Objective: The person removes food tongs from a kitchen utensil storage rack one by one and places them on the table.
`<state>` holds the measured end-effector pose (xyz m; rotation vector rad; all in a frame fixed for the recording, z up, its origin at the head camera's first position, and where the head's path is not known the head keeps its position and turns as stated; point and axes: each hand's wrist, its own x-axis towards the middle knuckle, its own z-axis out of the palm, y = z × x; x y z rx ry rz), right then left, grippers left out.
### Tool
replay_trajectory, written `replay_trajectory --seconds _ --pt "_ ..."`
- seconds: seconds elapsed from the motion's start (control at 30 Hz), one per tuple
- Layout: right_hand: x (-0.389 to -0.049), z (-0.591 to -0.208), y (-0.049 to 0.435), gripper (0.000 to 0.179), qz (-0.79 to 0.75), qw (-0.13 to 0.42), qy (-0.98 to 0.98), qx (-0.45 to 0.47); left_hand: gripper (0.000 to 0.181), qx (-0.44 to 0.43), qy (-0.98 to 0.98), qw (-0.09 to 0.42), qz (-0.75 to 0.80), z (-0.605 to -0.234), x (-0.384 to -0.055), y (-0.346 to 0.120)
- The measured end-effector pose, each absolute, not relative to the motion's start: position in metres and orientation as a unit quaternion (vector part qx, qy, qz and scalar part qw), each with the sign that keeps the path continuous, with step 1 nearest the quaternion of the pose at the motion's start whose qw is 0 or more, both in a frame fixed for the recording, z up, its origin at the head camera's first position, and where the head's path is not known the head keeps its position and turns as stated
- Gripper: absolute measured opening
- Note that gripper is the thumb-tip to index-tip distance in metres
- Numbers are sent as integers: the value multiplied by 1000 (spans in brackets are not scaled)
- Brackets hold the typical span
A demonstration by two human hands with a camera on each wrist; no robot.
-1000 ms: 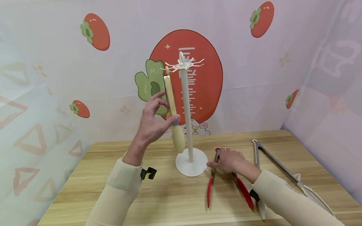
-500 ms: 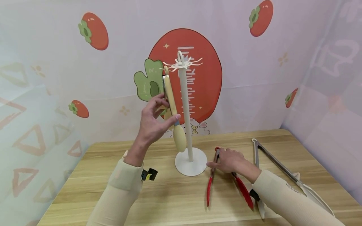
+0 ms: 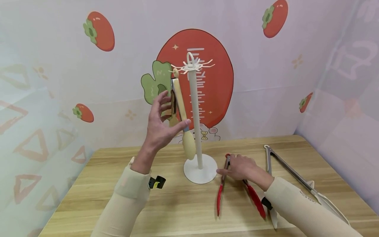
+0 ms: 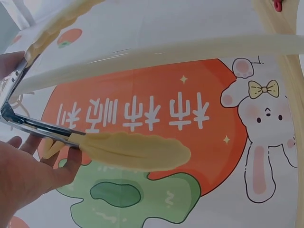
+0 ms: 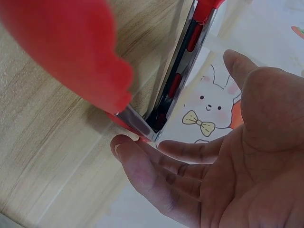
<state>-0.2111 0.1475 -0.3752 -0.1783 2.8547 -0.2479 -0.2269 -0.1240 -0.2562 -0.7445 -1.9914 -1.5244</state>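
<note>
A pair of tongs with pale yellow ends [image 3: 189,144] and metal arms hangs at the left of the white hook stand [image 3: 195,118], its top loop at one of the hooks. My left hand [image 3: 161,126] is spread around the tongs, thumb near one arm and fingertips at the other. In the left wrist view the tong arms [image 4: 45,128] stand apart in a V. My right hand [image 3: 244,167] lies over the hinge end of red-tipped tongs [image 3: 255,200] on the table; its fingers [image 5: 142,175] are loosely extended, and contact with the metal is unclear.
White-tipped metal tongs [image 3: 290,168] lie spread on the right of the wooden table [image 3: 165,210], partly under the right sleeve [image 3: 299,204]. A patterned cloth backdrop [image 3: 124,72] stands behind. The stand's round white base [image 3: 192,176] is close to the right thumb.
My left fingers have straightened and moved away from the yellow tongs, and the tong arms have spread wider. My right hand stays where it was.
</note>
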Motion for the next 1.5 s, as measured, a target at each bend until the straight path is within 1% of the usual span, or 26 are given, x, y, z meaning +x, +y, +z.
replay_trajectory --seconds 0.3,0.47,0.53,0.67,1.03,1.17,1.27,1.5 --pt "-211 -376 148 85 -96 137 984 -60 89 -275 -749 250 -549 -251 -224 -124" --pt "-211 -376 148 91 -92 137 985 -60 88 -273 -751 247 -549 -250 -223 -122" --pt "-211 -375 149 96 -91 135 985 -62 88 -272 -751 250 -547 -249 -223 -122" --pt "-210 -373 150 100 -92 134 984 -66 87 -267 -753 264 -541 -247 -223 -121" --pt "-209 -370 153 100 -95 125 985 -74 84 -250 -738 297 -551 -241 -220 -125" --pt "-207 -368 154 95 -105 107 985 -81 85 -239 -727 313 -563 -239 -219 -130" --pt "-206 -366 154 86 -118 90 985 -83 85 -230 -721 321 -569 -239 -218 -134" --pt "-202 -363 153 72 -131 59 986 -89 81 -203 -721 325 -577 -242 -214 -143"
